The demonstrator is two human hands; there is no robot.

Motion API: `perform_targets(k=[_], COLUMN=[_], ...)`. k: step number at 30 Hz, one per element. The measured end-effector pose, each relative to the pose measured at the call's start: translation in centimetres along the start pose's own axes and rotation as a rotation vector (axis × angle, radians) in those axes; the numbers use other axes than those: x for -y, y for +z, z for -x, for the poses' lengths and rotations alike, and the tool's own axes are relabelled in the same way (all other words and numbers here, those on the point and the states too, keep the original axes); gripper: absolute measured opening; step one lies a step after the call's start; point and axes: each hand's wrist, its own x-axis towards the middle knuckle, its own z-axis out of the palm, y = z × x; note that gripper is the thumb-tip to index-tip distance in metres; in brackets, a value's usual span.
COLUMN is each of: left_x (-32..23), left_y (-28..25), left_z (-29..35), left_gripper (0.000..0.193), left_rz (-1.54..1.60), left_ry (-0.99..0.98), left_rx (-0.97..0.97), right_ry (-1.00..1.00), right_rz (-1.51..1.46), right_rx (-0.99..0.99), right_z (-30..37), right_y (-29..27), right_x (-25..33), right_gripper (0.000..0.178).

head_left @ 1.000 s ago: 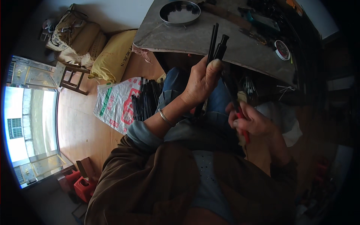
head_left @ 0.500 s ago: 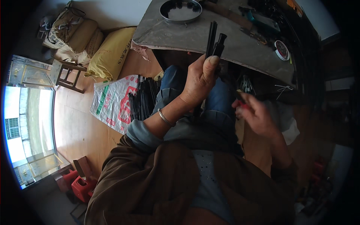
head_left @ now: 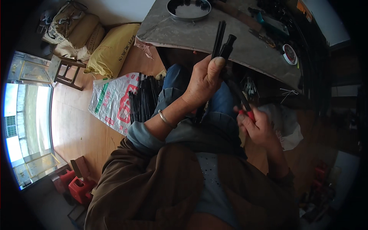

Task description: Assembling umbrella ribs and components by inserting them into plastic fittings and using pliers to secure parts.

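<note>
My left hand [head_left: 201,82] is closed around a bundle of slim black rods [head_left: 219,38], held upright above my knees. Beside them in the same grip is a thicker black tube [head_left: 228,46] with a knobbed end. My right hand [head_left: 261,128] is closed on a long pair of pliers [head_left: 240,96] with black and red handles. They slant up toward the rods just under my left fist; their jaws are dark and hard to make out there. Many more black rods [head_left: 145,97] lie in a pile on a printed white sack [head_left: 111,97], left of my legs.
Ahead is a grey-topped table [head_left: 165,32] with a metal bowl [head_left: 188,9], a small round dish [head_left: 289,54] and a teal tray [head_left: 273,23]. A yellow sack [head_left: 113,50], a wooden stool [head_left: 68,73] and a red container [head_left: 81,189] stand to the left.
My right hand has moved slightly left, and the pliers, blurred before, now show clearly, reaching toward the rods. My left hand keeps its hold. The whole view has shifted a little.
</note>
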Motion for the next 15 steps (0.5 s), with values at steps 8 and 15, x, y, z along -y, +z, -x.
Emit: perform_targets(k=[8, 15], left_x=[-0.2, -0.5], left_y=[0.0, 0.6], left_z=[0.1, 0.3], left_gripper=[0.058, 0.058], left_rz=[0.005, 0.020], left_ry=[-0.057, -0.038], left_rx=[0.108, 0.121], right_ry=[0.225, 0.328], right_rz=[-0.508, -0.516], right_rx=[0.309, 0.429], right_z=[0.3, 0.8], right_y=[-0.7, -3.2], right_x=[1.0, 3.4], right_gripper=[0.034, 0.033])
